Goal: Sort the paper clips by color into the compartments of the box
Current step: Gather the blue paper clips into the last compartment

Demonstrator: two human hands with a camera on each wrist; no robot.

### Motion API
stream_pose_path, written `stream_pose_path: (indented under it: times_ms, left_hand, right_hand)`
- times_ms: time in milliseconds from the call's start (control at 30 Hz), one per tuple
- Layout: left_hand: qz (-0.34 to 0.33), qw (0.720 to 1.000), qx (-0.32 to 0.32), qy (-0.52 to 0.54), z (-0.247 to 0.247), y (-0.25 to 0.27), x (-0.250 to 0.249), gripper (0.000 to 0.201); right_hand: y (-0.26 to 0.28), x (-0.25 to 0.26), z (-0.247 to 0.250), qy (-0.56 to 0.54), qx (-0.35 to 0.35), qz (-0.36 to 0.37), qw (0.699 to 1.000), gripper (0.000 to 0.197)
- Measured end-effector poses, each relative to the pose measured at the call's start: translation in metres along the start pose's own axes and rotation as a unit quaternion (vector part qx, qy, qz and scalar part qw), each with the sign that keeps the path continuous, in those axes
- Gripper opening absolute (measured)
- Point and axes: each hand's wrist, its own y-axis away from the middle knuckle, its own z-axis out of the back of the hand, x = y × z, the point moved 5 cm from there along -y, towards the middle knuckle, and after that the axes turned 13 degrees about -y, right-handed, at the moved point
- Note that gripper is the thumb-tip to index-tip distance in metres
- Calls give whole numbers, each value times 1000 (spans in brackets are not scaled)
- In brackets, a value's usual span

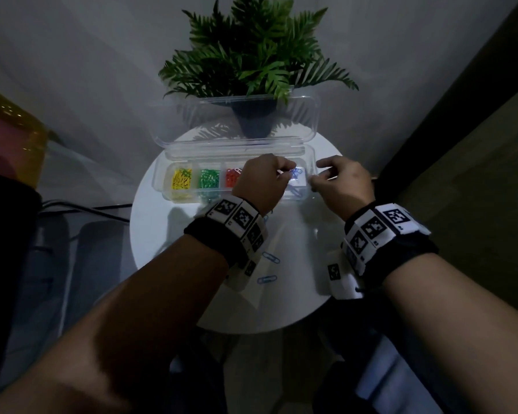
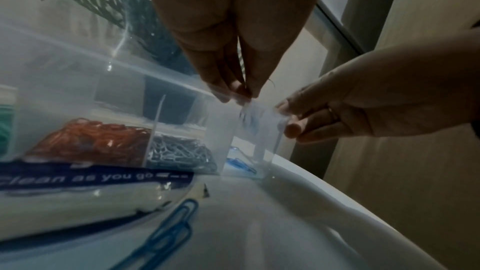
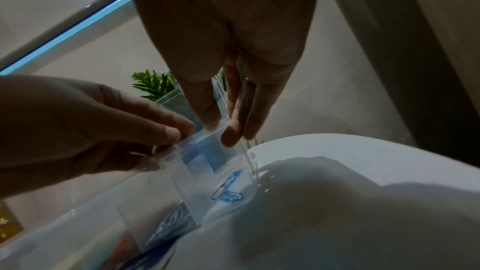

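Note:
A clear compartment box (image 1: 240,150) stands open on the round white table (image 1: 296,294). It holds yellow clips (image 1: 181,180), green clips (image 1: 210,180), red clips (image 1: 230,177), silver clips (image 2: 179,151), and a few blue clips (image 3: 228,192) in the rightmost compartment. My left hand (image 1: 283,171) hovers over that compartment, its fingertips (image 2: 241,94) pinched on a blue paper clip (image 1: 295,173) that hangs blurred below them. My right hand (image 1: 314,180) pinches the box's right end wall between thumb and fingers (image 3: 228,137). Loose blue clips (image 1: 271,258) lie on the table near my left wrist.
The box's lid (image 1: 237,115) stands open behind it, against a potted fern (image 1: 251,70). A clear packet with a blue "Clean as you go" strip (image 2: 91,178) lies in front of the box. A large blue clip (image 2: 171,231) lies beside it. The table edge curves close on the right.

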Motion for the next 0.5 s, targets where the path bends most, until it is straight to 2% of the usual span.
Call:
stream_pose_path:
  times_ms: [100, 233, 300, 333, 400, 500]
  left_hand:
    - [-14, 999, -9, 32, 2, 5, 4, 32]
    - [-38, 994, -87, 57, 29, 22, 22, 24]
    - [-7, 995, -96, 29, 42, 36, 43, 17]
    - [14, 996, -84, 18, 44, 45, 56, 15]
    - [67, 997, -18, -22, 40, 67, 80, 14]
    - [137, 981, 83, -109, 22, 92, 113, 25]
  right_hand:
    - [2, 1, -1, 5, 0, 11, 1000, 25]
    - [19, 16, 6, 45, -27, 91, 994, 19]
    - [33, 24, -1, 84, 24, 142, 986, 12]
    - [41, 24, -10, 114, 77, 158, 978, 11]
    - [55, 17, -32, 176, 184, 149, 956, 18]
    - [59, 4, -61, 231, 249, 98, 935, 36]
